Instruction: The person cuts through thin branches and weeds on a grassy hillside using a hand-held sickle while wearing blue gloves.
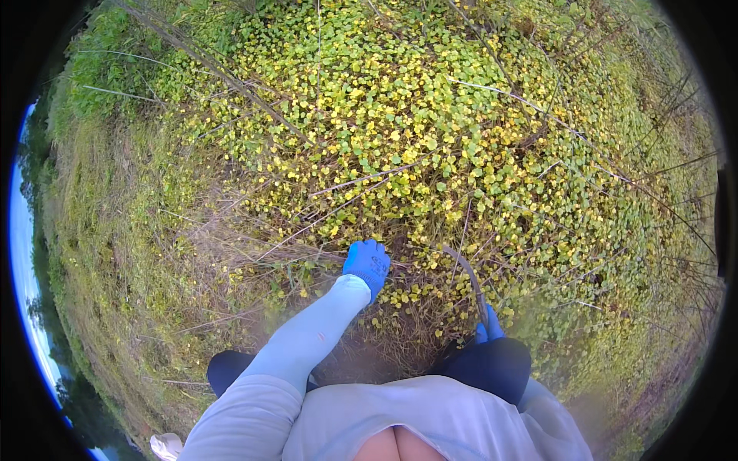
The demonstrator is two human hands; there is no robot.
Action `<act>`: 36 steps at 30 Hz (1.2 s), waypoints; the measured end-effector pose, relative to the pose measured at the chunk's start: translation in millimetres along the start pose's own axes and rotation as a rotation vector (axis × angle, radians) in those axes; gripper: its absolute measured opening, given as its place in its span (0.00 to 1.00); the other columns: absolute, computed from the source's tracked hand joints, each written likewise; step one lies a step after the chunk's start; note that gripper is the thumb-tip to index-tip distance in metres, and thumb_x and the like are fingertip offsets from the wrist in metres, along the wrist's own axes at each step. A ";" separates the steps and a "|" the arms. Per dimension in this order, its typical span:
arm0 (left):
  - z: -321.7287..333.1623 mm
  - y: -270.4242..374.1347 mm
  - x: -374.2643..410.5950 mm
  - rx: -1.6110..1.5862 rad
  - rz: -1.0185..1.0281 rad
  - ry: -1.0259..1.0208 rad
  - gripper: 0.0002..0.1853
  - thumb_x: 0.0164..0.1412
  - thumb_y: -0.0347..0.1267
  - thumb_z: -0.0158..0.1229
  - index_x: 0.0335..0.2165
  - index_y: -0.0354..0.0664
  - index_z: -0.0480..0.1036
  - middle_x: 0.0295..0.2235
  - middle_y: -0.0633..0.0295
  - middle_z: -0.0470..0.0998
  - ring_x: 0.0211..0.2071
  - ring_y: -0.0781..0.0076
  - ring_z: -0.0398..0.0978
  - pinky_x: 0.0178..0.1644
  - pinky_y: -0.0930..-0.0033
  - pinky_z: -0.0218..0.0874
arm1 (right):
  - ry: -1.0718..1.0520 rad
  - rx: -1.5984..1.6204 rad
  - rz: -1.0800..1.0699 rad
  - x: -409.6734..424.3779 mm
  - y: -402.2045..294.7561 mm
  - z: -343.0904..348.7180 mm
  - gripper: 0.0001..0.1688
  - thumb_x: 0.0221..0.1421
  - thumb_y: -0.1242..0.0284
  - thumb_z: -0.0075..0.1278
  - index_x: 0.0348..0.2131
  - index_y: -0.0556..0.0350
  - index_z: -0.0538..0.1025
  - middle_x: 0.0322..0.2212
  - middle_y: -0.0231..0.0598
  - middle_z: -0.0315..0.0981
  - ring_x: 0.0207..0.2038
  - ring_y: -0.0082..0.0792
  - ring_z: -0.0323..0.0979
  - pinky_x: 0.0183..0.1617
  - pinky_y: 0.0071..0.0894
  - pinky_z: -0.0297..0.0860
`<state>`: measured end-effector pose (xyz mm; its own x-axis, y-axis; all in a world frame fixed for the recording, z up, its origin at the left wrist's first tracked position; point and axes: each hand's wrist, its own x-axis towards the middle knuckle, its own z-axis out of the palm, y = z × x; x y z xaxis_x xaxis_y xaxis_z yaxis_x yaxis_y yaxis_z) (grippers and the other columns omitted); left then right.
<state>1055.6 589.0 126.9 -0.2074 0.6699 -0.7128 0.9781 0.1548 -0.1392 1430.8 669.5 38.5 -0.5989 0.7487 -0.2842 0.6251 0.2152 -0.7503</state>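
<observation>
A blue work glove with dark printing covers my left hand (368,265), which is closed in a fist close to the ground in front of me. Dry grass stems (311,252) stick out from the fist to the left, and a few thin ends show on its right. My right hand (490,328), also gloved in blue, holds a sickle (475,282) beside my right knee. The sickle's curved blade points forward and bends left at its tip, apart from my left hand. My knee partly hides the right hand, and the sickle's handle is mostly covered.
Low yellow-green leafy plants (403,138) spread thickly ahead and to the right. Long dry stalks (230,80) lie across them. Bare soil with plant litter (375,346) lies between my knees. Drier grass (115,230) covers the left side, and a white object (166,445) sits at lower left.
</observation>
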 end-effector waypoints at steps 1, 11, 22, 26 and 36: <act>-1.2 2.0 -4.4 -0.006 0.003 0.016 0.16 0.59 0.34 0.57 0.47 0.47 0.71 0.44 0.62 0.69 0.48 0.64 0.67 0.48 0.62 0.57 | 0.000 -0.010 0.073 -7.5 6.4 1.3 0.34 0.63 0.66 0.45 0.65 0.44 0.57 0.46 0.53 0.74 0.43 0.49 0.76 0.45 0.43 0.70; 75.3 46.5 -36.4 -0.797 0.014 0.216 0.16 0.68 0.42 0.41 0.40 0.39 0.64 0.32 0.47 0.78 0.36 0.50 0.78 0.38 0.51 0.67 | -0.127 -0.180 0.209 -33.5 3.8 -2.6 0.31 0.63 0.65 0.46 0.62 0.46 0.59 0.45 0.52 0.75 0.42 0.50 0.77 0.44 0.44 0.70; 88.4 51.2 -43.6 -0.704 0.085 0.206 0.19 0.66 0.43 0.45 0.43 0.39 0.65 0.32 0.49 0.78 0.33 0.50 0.78 0.35 0.49 0.68 | -0.189 -0.221 0.216 -27.2 11.1 -9.3 0.28 0.63 0.64 0.46 0.60 0.47 0.62 0.43 0.51 0.75 0.41 0.50 0.77 0.43 0.45 0.70; 13.0 30.7 -38.7 -0.245 0.011 -0.183 0.35 0.63 0.56 0.45 0.55 0.38 0.61 0.54 0.50 0.69 0.56 0.53 0.66 0.53 0.41 0.59 | -0.183 -0.231 0.235 -20.1 12.2 -7.8 0.27 0.63 0.64 0.46 0.58 0.48 0.63 0.43 0.51 0.75 0.40 0.51 0.77 0.42 0.45 0.71; 4.2 56.5 15.7 -0.088 0.102 -0.053 0.52 0.59 0.54 0.56 0.68 0.45 0.37 0.66 0.38 0.44 0.63 0.40 0.55 0.54 0.49 0.62 | -0.201 -0.137 0.378 -49.1 51.7 -9.4 0.25 0.62 0.63 0.47 0.56 0.50 0.65 0.40 0.53 0.75 0.39 0.53 0.76 0.41 0.47 0.71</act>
<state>1107.7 605.2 104.9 -0.1040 0.6468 -0.7555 0.9882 0.1530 -0.0051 1497.3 649.7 19.3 -0.3928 0.6570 -0.6434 0.8710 0.0415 -0.4895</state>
